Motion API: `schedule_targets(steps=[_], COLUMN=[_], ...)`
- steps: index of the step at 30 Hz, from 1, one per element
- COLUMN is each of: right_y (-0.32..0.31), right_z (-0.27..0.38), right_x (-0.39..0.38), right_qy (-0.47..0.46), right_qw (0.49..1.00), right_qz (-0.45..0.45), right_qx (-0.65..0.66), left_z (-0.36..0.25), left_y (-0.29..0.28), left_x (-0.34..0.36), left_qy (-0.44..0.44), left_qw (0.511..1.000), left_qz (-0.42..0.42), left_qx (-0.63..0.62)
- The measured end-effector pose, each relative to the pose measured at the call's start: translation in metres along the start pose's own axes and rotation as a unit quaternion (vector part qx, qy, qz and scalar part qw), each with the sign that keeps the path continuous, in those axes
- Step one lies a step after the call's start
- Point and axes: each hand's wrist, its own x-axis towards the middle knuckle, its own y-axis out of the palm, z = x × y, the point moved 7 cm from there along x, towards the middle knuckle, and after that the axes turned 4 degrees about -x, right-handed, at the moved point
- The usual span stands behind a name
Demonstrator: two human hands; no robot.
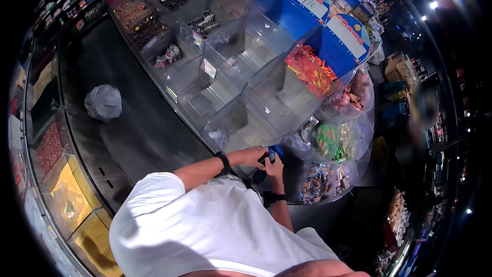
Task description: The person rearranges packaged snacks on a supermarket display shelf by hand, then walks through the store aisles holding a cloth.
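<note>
Clutching small blue object (277, 150), details blurred; left fingers (258, 155), right fingers (277, 163) wrapped around.

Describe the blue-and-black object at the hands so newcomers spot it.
Find the clear plastic bins. At their near edge, the left hand and right hand meet at a small blue-and-black object. Its blue sets it apart from both hands and the bins.

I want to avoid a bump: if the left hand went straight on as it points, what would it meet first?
The left hand would probably meet the blue-and-black object first, with the right hand close by; depth is unclear.
</note>
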Motion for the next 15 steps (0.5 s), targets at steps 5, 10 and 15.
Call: schedule_targets(steps=[5, 10, 15], right_y=[0.014, 0.005, 0.008], right_z=[0.014, 0.0, 0.002], right_x=[-0.02, 0.029, 0.05], right_qy=[-0.07, -0.052, -0.057], right_qw=[0.99, 0.988, 0.986], right_qz=[0.112, 0.133, 0.118], right_qx=[-0.04, -0.059, -0.099], left_z=[0.011, 0.016, 0.058], left_y=[0.002, 0.0, 0.02], left_x=[-0.018, 0.021, 0.067], left_qy=[0.038, 0.036, -0.072], left_qw=[0.995, 0.982, 0.964], left_qz=[0.076, -0.155, -0.255], left_qx=[0.041, -0.105, -0.01])
